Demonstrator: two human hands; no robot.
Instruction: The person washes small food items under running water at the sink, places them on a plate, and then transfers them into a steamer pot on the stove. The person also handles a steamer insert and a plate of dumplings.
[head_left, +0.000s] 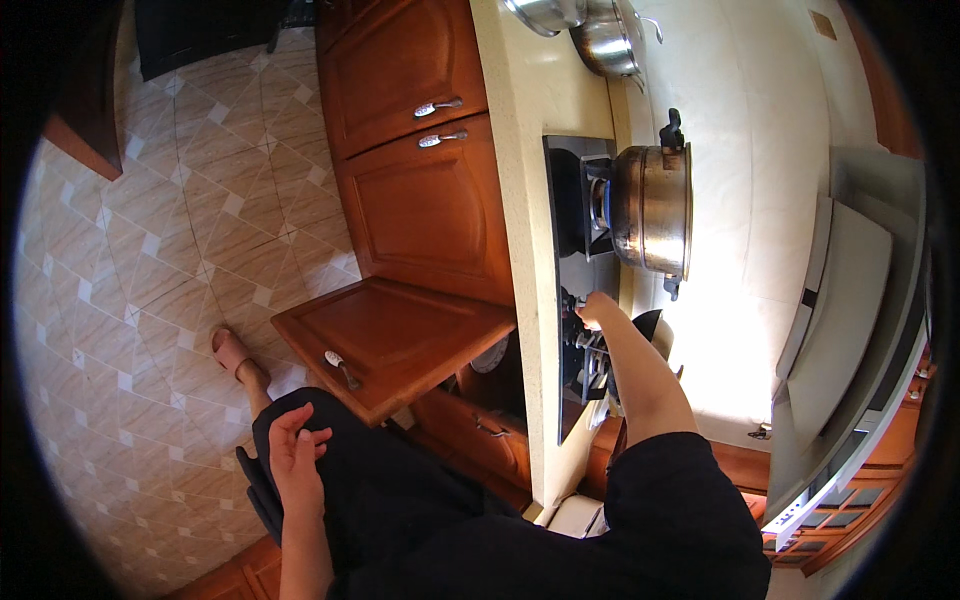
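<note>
My right hand reaches over the counter to the dark glass gas hob. Its fingers close around a dark stove knob between the two burners, partly hidden by the hand. Beside it, a large metal pot with black side handles sits on a burner with a blue flame under it. A dark pan on the other burner is partly covered by my forearm. My left hand hangs in front of my dark clothing, empty, its fingers loosely apart.
A wooden cabinet door stands swung out below the counter, close to my legs. Inside shows a round pale dish. More metal pots stand farther along the counter. A range hood overhangs the hob.
</note>
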